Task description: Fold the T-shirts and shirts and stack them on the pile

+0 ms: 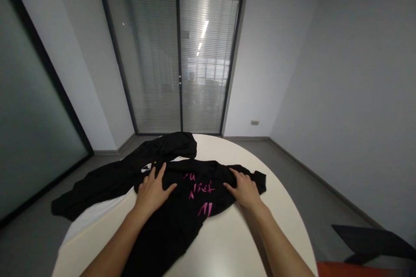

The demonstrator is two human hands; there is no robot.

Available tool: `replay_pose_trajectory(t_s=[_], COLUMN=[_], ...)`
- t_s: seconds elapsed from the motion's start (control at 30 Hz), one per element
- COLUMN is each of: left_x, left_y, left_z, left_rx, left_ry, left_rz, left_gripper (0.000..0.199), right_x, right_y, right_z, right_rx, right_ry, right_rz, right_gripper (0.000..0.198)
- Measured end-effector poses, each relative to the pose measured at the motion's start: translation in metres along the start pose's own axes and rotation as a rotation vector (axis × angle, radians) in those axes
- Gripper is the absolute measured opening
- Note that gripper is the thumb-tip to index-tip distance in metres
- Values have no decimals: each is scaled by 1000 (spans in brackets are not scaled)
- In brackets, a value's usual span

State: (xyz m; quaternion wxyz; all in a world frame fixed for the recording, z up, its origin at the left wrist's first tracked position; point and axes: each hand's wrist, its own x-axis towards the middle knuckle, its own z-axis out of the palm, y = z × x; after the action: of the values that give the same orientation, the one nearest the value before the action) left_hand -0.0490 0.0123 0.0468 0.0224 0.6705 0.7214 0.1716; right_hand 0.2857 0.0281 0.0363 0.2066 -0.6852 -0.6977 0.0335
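A black garment with pink lettering, which looks like a T-shirt (175, 220), lies wrinkled on the table in front of me. My left hand (153, 188) rests on its left part with fingers spread. On its right part lies my right hand (244, 186), fingers stretched out and thumb apart, near what looks like a sleeve end. Neither hand grips the cloth. Just beyond my left hand lies another black garment (107, 177), bunched and long, its full shape unclear. White cloth or paper (97, 216) shows beneath it.
The white round-edged table (227, 251) holds the clothes. A dark chair part (373, 242) and a red-orange surface (354, 269) are at the lower right. Behind the table stand glass panels with blinds (204, 95). A wall socket (255, 123) is low on the wall.
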Motion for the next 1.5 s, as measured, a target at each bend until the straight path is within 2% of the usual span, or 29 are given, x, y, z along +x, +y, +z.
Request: replay_pose_trajectory(t_s=[0.13, 0.23, 0.3, 0.4, 0.5, 0.57, 0.67, 0.73, 0.83, 0.97, 1.07, 1.13, 1.2, 1.3, 1.4, 1.5], left_x=[2, 3, 3, 5, 8, 11, 18, 26, 48, 89, 111, 111, 97, 60, 26, 11], left_y=[-9, -17, -21, -28, -33, -34, -30, -25, -22, -25, -24, -18, -9, 7, 15, 12], left_z=[-2, -17, -25, -25, -17, -16, -28, -45, -73, -92, -86, -76, -64, -46, -25, -1], left_rx=[-19, -211, -342, -364, -287, -279, -317, -335, -317, -295, -324, -273, -156, -17, 12, 10], left_ry=[-214, -392, -475, -398, -401, -383, -195, -92, 13, 205, 276, 269, 244, 154, -34, -172], left_rz=[132, 231, 225, 91, 80, 118, 104, 70, 44, 73, 127, 123, 62, -5, -76, -66], left_gripper=[69, 48, 47, 60, 56, 44, 39, 42, 47, 46, 59, 77, 84, 76, 85, 91], right_x=[0, 2, 3, 6, 6, 4, 1, 2, 7, 15, 16, 15, 12, 7, 2, 0], right_y=[10, 26, 37, 46, 47, 47, 47, 49, 54, 54, 48, 43, 40, 39, 40, 38], right_z=[-5, -14, -18, -22, -27, -32, -38, -40, -40, -37, -33, -30, -26, -25, -27, -28], right_rx=[-62, 24, 98, 189, 266, 357, 492, 527, 509, 301, 101, -5, -86, -171, -196, -153], right_ry=[-160, -266, -268, -166, -77, -152, -347, -361, -220, 100, 296, 312, 266, 188, 105, -49], right_rz=[75, 128, 142, 133, 89, 14, -48, -55, -43, -12, -25, -23, 5, 103, 212, 326], right_gripper=[40, 32, 25, 22, 29, 30, 27, 22, 24, 38, 42, 41, 42, 46, 51, 59])
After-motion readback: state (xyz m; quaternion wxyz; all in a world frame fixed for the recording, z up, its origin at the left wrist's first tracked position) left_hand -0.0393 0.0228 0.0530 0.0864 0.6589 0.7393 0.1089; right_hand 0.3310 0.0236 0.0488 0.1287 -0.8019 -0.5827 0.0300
